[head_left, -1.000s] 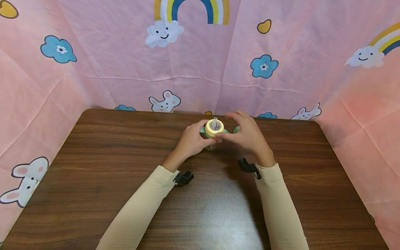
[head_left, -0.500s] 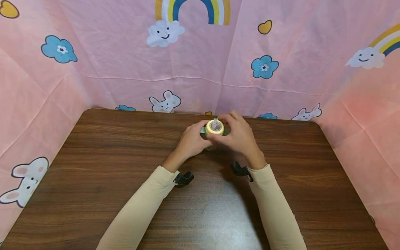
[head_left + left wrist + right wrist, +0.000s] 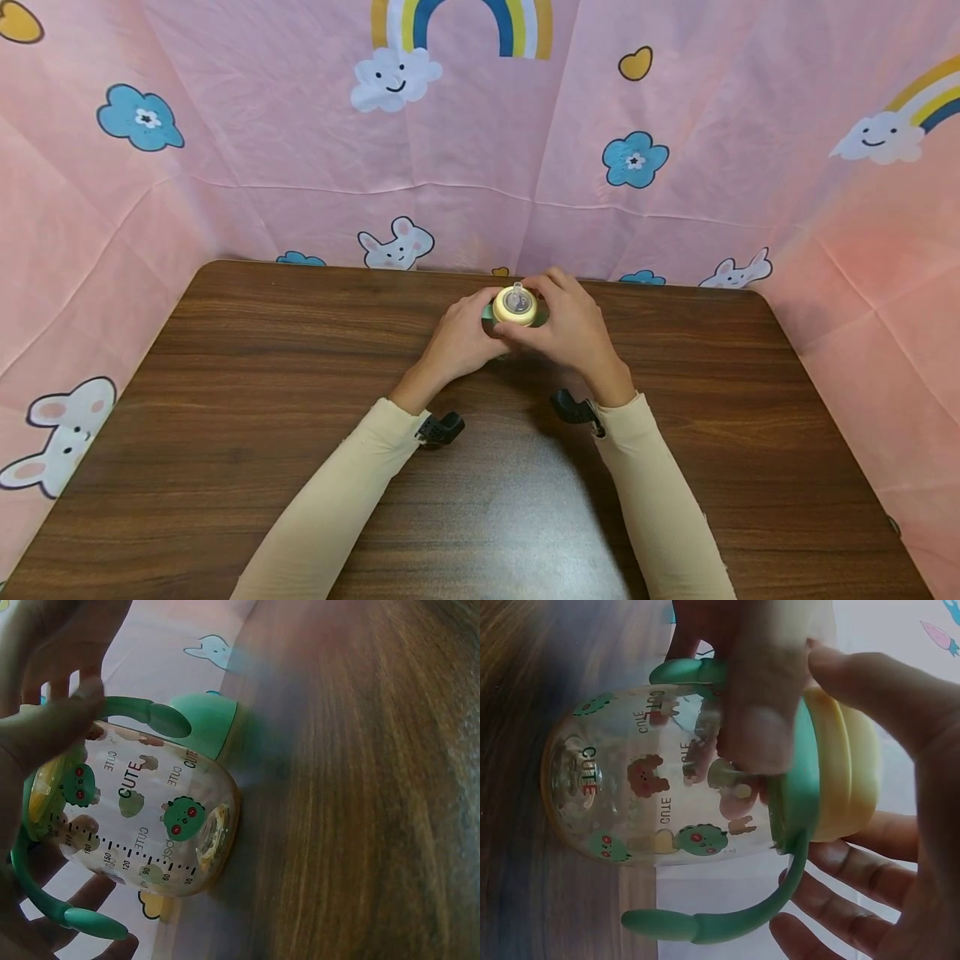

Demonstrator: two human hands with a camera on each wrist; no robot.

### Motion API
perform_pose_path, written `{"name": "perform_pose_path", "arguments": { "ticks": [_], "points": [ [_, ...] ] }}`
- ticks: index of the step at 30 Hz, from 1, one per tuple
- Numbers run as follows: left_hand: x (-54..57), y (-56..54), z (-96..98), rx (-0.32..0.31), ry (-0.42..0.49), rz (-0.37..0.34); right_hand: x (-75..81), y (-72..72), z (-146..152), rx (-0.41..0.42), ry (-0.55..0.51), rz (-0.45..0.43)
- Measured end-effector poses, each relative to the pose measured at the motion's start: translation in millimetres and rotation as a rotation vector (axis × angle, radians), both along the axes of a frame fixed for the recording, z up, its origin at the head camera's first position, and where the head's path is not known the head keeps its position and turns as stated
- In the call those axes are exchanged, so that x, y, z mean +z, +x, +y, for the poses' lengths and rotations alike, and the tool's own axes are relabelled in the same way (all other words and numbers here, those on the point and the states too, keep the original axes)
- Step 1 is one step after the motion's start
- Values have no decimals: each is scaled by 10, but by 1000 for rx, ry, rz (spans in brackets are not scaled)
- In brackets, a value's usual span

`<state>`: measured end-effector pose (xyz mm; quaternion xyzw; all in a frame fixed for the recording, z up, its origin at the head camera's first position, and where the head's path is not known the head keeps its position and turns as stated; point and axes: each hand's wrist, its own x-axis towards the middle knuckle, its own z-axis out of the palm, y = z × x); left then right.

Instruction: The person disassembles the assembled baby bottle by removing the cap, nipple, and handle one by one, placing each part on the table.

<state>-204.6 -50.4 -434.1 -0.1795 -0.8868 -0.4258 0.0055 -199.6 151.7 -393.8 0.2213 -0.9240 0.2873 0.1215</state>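
A clear baby bottle (image 3: 142, 814) printed with cartoon figures and a measuring scale stands upright near the table's far edge. Its yellow collar (image 3: 504, 317) carries a see-through spout, and two green handles (image 3: 727, 924) curve down from a green ring. My left hand (image 3: 459, 335) holds the bottle from the left, its thumb across the near side at the green ring. From the right, my right hand (image 3: 576, 327) grips the yellow collar between thumb and fingers. The two thumbs come close together in front of the bottle.
A green dome-shaped cap (image 3: 214, 720) sits on the table behind the bottle; in the head view my right hand hides it. The brown wooden table (image 3: 300, 433) ends at a pink printed cloth (image 3: 480, 150) hanging behind and at the sides.
My right hand has moved left, from spread fingers beside the bottle to a grip round its collar, covering the green cap. My left hand and the bottle have stayed in place.
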Motion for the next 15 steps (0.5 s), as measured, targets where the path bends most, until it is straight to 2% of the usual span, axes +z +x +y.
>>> {"name": "perform_pose_path", "arguments": {
  "ticks": [15],
  "points": [
    [-33, -18, -1, -19, 11, 42, -13, -20, -8, 14, 13, 17]
  ]
}}
